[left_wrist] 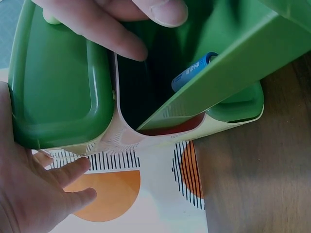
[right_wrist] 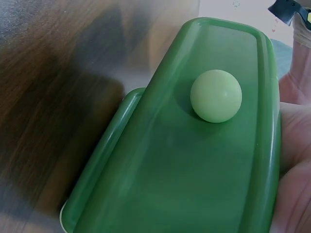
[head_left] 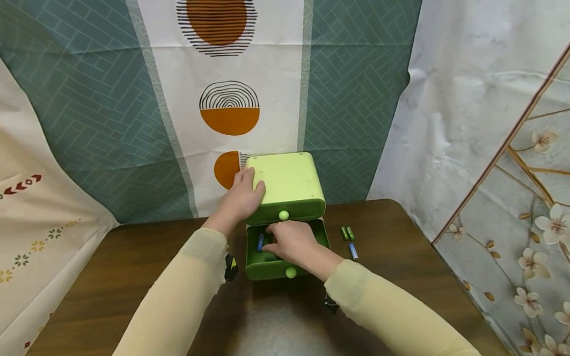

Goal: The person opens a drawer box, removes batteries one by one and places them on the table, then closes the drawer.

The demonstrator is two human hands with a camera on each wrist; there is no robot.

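Note:
A light-green cabinet (head_left: 287, 178) with dark-green drawers stands at the back of the table. My left hand (head_left: 240, 199) rests at its upper left edge, its fingers (left_wrist: 73, 172) spread along the side. The open drawer (head_left: 268, 271) below the top one is pulled out towards me. Inside it, at the left, lies a blue battery (head_left: 260, 242), also visible in the left wrist view. My right hand (head_left: 295, 241) reaches into this drawer from above, thumb and forefinger apart, with nothing visible between them. Its other fingers are hidden in the head view.
Two green batteries (head_left: 347, 233) and a blue-and-silver battery (head_left: 353, 251) lie on the wooden table (head_left: 392, 280) right of the cabinet. The top drawer (left_wrist: 58, 92) and a lower drawer (left_wrist: 240, 103) are closed. Round pale knobs (right_wrist: 216, 96) stick out from the drawer fronts. Patterned cloth hangs behind.

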